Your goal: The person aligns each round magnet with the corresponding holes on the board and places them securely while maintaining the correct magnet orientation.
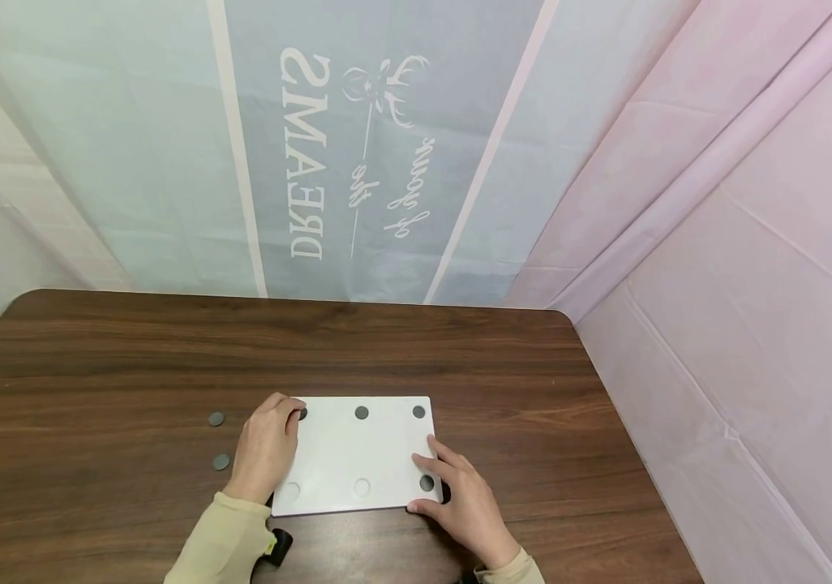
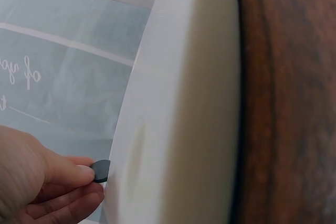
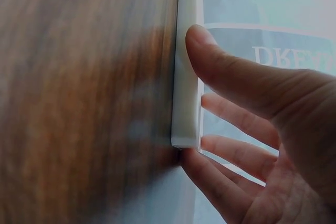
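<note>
A white rectangular board [image 1: 358, 454] with round recesses lies on the wooden table. At its far left corner my left hand [image 1: 267, 444] pinches a dark grey disc [image 2: 101, 171] between thumb and fingers; in the left wrist view the disc stands tilted at the board's surface. My right hand [image 1: 465, 501] holds the near right corner, thumb along the front edge and fingers spread over the right side. Dark discs fill the far middle recess [image 1: 362, 413], the far right one [image 1: 419, 412] and the near right one [image 1: 426, 483]. Pale recesses show at near left [image 1: 290, 491] and near middle [image 1: 362, 487].
Two loose grey discs lie on the table left of the left hand, a farther disc [image 1: 216, 418] and a nearer disc [image 1: 221, 461]. A printed curtain [image 1: 379, 162] hangs behind the table [image 1: 533, 389], and a pale cloth [image 1: 752, 324] hangs to its right.
</note>
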A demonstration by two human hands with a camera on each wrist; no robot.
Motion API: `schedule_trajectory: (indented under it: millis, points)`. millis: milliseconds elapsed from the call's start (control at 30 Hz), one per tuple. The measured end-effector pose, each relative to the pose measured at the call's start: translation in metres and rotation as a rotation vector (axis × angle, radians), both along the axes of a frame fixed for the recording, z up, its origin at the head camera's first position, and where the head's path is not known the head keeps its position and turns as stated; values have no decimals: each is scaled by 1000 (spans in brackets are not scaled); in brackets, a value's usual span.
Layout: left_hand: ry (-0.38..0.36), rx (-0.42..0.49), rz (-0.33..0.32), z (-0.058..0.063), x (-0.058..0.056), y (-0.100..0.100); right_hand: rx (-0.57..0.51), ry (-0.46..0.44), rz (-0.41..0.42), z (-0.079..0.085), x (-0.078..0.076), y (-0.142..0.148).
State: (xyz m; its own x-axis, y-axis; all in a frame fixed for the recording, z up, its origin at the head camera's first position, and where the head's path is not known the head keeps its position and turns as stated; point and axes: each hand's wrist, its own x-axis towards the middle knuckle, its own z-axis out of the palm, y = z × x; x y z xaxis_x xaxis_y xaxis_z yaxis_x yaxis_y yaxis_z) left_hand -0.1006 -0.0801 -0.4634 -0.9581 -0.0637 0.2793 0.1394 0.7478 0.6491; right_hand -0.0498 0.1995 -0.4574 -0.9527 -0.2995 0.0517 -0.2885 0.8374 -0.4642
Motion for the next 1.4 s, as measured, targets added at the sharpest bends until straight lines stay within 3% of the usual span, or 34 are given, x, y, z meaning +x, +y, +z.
schedule_trajectory:
  millis: [400,1400]
  points:
    - [-42,-26,23,-2,-1,0,-5,42,18,-4,0,1]
    - [-38,-57,29,-5,0,1,-15,37,13,-2,0,1]
